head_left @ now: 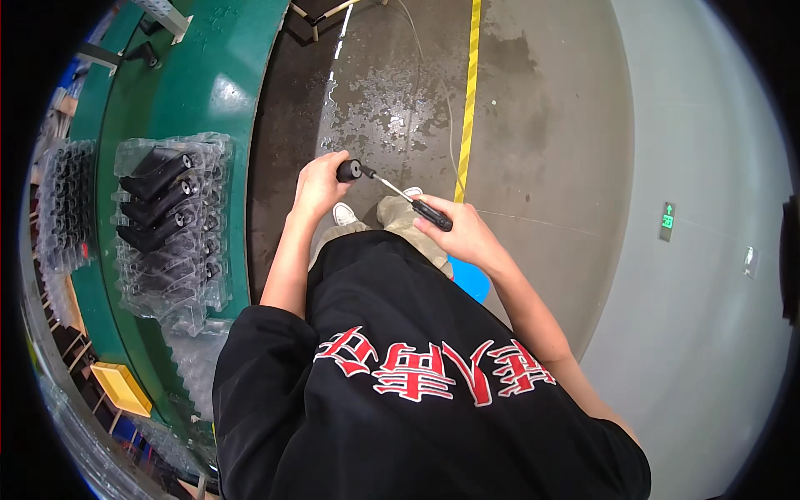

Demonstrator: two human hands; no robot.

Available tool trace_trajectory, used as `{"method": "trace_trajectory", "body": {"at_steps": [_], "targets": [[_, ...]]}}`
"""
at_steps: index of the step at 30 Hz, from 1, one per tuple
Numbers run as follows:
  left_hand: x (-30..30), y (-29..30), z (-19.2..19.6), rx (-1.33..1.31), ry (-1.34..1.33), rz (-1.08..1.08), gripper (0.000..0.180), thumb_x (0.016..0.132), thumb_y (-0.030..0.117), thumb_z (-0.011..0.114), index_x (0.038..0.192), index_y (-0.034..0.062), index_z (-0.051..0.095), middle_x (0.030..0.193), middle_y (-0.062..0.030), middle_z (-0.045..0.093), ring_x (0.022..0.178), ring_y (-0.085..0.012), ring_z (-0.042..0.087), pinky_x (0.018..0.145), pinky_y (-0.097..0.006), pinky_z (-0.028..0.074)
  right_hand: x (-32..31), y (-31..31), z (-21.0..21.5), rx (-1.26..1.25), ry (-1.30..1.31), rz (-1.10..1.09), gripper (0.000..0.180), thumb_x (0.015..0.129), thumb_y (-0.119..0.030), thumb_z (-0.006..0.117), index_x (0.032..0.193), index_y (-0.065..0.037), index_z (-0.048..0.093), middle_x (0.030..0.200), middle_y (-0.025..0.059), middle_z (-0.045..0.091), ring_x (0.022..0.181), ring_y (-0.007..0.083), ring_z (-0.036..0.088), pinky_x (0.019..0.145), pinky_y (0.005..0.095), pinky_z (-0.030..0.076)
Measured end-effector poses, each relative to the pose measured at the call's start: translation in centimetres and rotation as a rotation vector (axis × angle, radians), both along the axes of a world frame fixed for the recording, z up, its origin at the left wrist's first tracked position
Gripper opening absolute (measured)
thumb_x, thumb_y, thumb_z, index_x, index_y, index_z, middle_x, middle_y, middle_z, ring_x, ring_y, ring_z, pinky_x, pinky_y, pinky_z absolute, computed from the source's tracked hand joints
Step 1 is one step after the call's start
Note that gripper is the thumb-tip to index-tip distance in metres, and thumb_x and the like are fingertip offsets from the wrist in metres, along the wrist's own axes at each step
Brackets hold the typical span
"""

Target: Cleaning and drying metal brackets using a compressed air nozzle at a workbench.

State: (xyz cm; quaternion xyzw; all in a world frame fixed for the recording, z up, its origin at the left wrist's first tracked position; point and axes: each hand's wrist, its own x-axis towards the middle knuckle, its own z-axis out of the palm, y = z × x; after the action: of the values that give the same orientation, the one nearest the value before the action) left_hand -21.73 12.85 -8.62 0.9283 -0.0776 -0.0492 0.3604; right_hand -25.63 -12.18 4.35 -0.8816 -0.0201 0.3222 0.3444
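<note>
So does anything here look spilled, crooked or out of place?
Yes: the dark floor near the yellow line carries a patchy, shiny wet-looking stain. Otherwise the left hand grips a black cylinder, the right hand a screwdriver; nothing odd there.

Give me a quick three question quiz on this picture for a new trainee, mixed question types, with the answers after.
1. True or false: the left hand holds a small black cylindrical part.
2. Multiple choice: what is in the grip of the right hand? A) a hammer B) a screwdriver with a black handle C) a paint brush
3. Fill the gap: the clear plastic tray of black parts lies on a ____ coloured bench at the person's left.

Key: 1 true; 2 B; 3 green.
</note>
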Motion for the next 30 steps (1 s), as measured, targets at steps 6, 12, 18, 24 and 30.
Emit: {"method": "trace_trajectory", "body": {"at_steps": [6,12,18,24,30], "targets": [[0.6,0.8,-0.6,0.001,-0.068,-0.049,0.023,0.07,0.008,0.071,0.09,0.005,0.061,0.084,-0.0086,0.066,0.074,-0.0298,0.06,0.069,-0.038,0.046,0.9,-0.8,-0.9,0.175,-0.004,0.026,0.036,0.088,-0.024,0.065,0.121,-0.012,0.067,0.092,0.0086,0.072,0.069,0.0246,0.062,0.065,0.0358,0.049],[2.6,-1.6,0.2,-0.114,0.012,0.165,0.028,0.068,0.008,0.073,0.095,0.0061,0.063,0.083,-0.0091,0.067,0.073,-0.0292,0.062,0.068,-0.037,0.048,2.8,-3.2,-1.1,0.315,0.137,-0.068,0.036,0.088,-0.022,0.067,0.121,-0.007,0.066,0.081,0.002,0.062,0.066,0.0138,0.051,0.063,0.0286,0.044],[8.0,-4.5,3.4,-1.514,0.414,0.569,0.024,0.089,0.026,0.074,0.088,0.0082,0.058,0.071,-0.004,0.057,0.059,-0.0131,0.056,0.06,-0.027,0.05,6.6,-5.4,-1.8,0.297,-0.03,-0.25,0.034,0.089,-0.02,0.068,0.12,-0.007,0.066,0.083,0.0012,0.063,0.068,0.0114,0.051,0.066,0.0257,0.043],[12.2,-7.6,9.0,-1.497,0.549,0.629,0.027,0.09,0.028,0.073,0.088,0.0062,0.057,0.072,-0.0042,0.057,0.064,-0.013,0.059,0.064,-0.029,0.053,10.8,-6.6,-0.3,0.552,0.047,-0.166,0.033,0.087,-0.016,0.069,0.118,-0.006,0.066,0.087,0.003,0.065,0.073,0.0113,0.055,0.069,0.0247,0.045],[13.9,-7.8,10.6,-1.538,0.392,0.625,0.03,0.092,0.029,0.071,0.098,0.002,0.059,0.083,-0.0086,0.064,0.077,-0.0162,0.065,0.071,-0.03,0.055,15.9,-6.7,0.4,0.66,0.082,0.014,0.033,0.086,-0.012,0.07,0.118,-0.004,0.065,0.089,0.0034,0.067,0.078,0.011,0.059,0.073,0.0242,0.047]]}}
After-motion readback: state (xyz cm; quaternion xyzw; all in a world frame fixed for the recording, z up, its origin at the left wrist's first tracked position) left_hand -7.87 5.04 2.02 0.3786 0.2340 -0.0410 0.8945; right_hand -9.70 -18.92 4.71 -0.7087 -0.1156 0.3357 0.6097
